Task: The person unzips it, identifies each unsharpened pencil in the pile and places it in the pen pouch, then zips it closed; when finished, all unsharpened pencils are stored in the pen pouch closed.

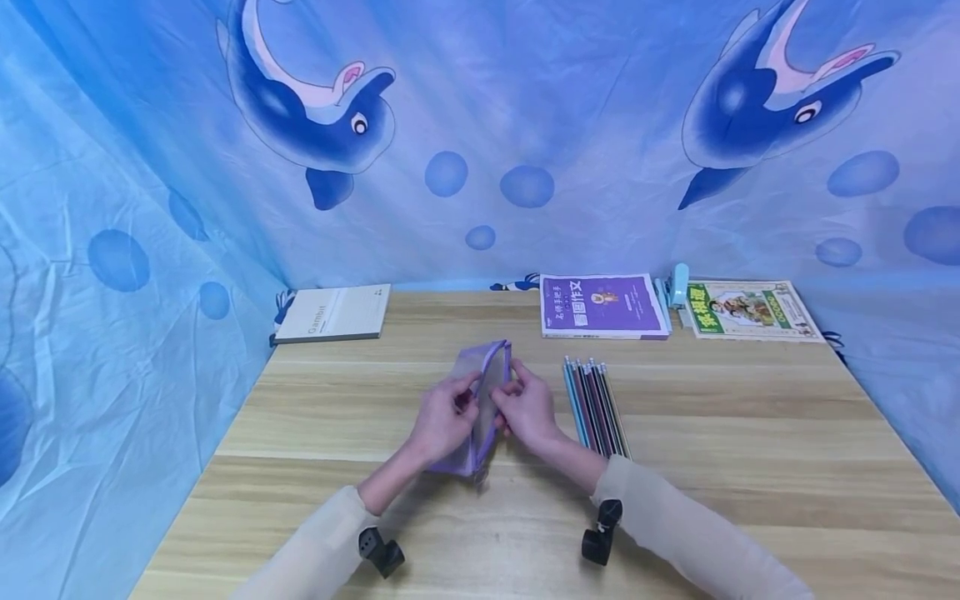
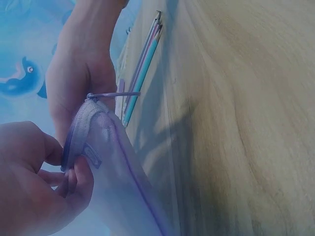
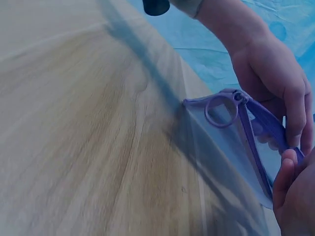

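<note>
A purple see-through zip pouch [image 1: 454, 458] stands tilted on the table between both hands, its zipped mouth spread apart. My left hand [image 1: 444, 419] pinches the left edge of the mouth between thumb and fingers. On the opposite edge, my right hand [image 1: 529, 408] grips the pouch with thumb and fingertips. A ring-shaped zipper pull [image 3: 221, 111] hangs at the near end of the zip. To the right of the pouch lies a row of several pencils [image 1: 592, 400], partly covered by the right forearm.
Along the back edge of the wooden table [image 1: 300, 500] lie a white book [image 1: 333, 312], a purple book [image 1: 604, 305] and a green-and-white booklet [image 1: 753, 310]. A turquoise stapler-like item [image 1: 678, 286] stands between the last two. A blue dolphin-print curtain [image 1: 480, 125] hangs behind.
</note>
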Available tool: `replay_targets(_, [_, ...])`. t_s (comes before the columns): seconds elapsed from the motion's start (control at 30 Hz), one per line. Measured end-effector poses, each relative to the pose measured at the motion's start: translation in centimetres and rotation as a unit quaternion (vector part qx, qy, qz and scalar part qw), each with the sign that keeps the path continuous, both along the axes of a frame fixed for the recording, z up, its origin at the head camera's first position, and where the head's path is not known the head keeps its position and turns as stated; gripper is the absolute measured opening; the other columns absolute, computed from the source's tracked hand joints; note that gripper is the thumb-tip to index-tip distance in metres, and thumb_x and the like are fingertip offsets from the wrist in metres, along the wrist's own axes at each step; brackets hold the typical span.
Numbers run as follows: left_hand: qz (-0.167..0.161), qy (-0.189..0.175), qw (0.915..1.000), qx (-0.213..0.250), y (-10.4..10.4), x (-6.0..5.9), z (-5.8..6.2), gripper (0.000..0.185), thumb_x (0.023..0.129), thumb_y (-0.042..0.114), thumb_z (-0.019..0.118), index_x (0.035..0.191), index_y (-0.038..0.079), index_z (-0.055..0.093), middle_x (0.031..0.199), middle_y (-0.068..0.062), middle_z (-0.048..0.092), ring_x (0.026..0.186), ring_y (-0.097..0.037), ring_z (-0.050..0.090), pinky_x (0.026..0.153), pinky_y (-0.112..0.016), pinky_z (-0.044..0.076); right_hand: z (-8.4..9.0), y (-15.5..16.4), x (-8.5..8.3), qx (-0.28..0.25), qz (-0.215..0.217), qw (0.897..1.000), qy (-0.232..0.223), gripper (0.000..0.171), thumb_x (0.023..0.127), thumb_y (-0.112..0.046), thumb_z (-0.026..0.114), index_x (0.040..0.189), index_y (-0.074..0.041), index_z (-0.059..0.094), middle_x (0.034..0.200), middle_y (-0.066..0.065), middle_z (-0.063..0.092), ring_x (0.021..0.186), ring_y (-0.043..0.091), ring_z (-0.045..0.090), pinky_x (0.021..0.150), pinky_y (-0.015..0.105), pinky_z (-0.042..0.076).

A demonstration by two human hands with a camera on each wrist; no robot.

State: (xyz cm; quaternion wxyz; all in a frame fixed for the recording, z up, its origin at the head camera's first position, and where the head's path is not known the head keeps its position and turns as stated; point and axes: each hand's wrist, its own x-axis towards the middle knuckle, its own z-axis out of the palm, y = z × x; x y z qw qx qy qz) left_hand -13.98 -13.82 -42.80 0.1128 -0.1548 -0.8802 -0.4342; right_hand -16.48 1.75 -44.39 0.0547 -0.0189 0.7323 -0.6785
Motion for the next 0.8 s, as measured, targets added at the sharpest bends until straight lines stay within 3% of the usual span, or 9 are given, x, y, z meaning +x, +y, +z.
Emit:
replay_targets(0.23, [0.002, -0.014, 0.9999, 0.0, -0.2, 0.0, 0.2, 0.047, 0.08, -0.012, 0.065, 0.127, -0.013, 0.059, 0.085, -0.013, 0.064, 0.073, -0.02, 0.062, 0.061, -0.021, 0.056, 1.1, 3.0, -0.6, 0.03, 0.017, 0.999, 0.032, 0.053, 0.09, -0.004, 0.068, 0.141, 0.001, 0.052, 0.096, 0.013, 0.067, 0.064, 0.037, 0.066, 0.047, 0.047, 0.056])
replay_targets(0.37, [0.001, -0.011, 0.9999, -0.005, -0.2, -0.2, 0.2, 0.048, 0.08, -0.013, 0.065, 0.127, -0.013, 0.06, 0.084, -0.01, 0.064, 0.073, -0.019, 0.061, 0.061, -0.022, 0.056, 1.6, 6.1, -1.6, 0.087, 0.026, 0.994, 0.059, 0.04, 0.089, -0.004, 0.068, 0.128, 0.003, 0.062, 0.091, 0.012, 0.068, 0.072, 0.041, 0.067, 0.053, 0.053, 0.058])
replay_targets(0.47, [-0.001, -0.009, 0.9999, -0.008, -0.1, -0.2, 0.1, 0.048, 0.079, -0.013, 0.065, 0.127, -0.013, 0.059, 0.084, -0.01, 0.064, 0.072, -0.018, 0.06, 0.061, -0.022, 0.056, 1.3, 8.6, -2.2, 0.149, 0.043, 0.983, 0.1, 0.033, 0.088, -0.002, 0.067, 0.12, 0.007, 0.066, 0.086, 0.011, 0.068, 0.072, 0.037, 0.066, 0.056, 0.043, 0.059])
replay_targets(0.6, [-0.004, -0.016, 0.9998, -0.006, 0.0, -0.2, 0.0, 0.049, 0.079, -0.014, 0.065, 0.128, -0.013, 0.059, 0.083, -0.01, 0.063, 0.071, -0.017, 0.06, 0.06, -0.022, 0.056, 0.6, 11.4, -2.5, 0.24, 0.063, 0.956, 0.153, 0.026, 0.085, 0.0, 0.068, 0.111, 0.007, 0.069, 0.082, 0.006, 0.067, 0.072, 0.022, 0.062, 0.061, 0.028, 0.054])
replay_targets(0.7, [-0.007, -0.017, 0.9998, -0.004, 0.1, -0.2, -0.1, 0.049, 0.079, -0.014, 0.064, 0.127, -0.013, 0.059, 0.082, -0.009, 0.063, 0.071, -0.016, 0.06, 0.06, -0.022, 0.056, 0.2, 12.7, -2.4, 0.277, 0.079, 0.942, 0.173, 0.024, 0.083, 0.003, 0.069, 0.106, 0.008, 0.069, 0.079, 0.005, 0.066, 0.071, 0.018, 0.061, 0.061, 0.028, 0.053])
replay_targets(0.8, [-0.01, -0.009, 0.9999, -0.007, 0.1, -0.2, -0.2, 0.048, 0.078, -0.014, 0.065, 0.126, -0.013, 0.06, 0.082, -0.009, 0.063, 0.07, -0.016, 0.06, 0.06, -0.021, 0.055, 0.0, 13.4, -2.1, 0.299, 0.096, 0.934, 0.17, 0.023, 0.082, 0.004, 0.07, 0.105, 0.007, 0.07, 0.079, 0.004, 0.066, 0.069, 0.016, 0.061, 0.061, 0.028, 0.053])
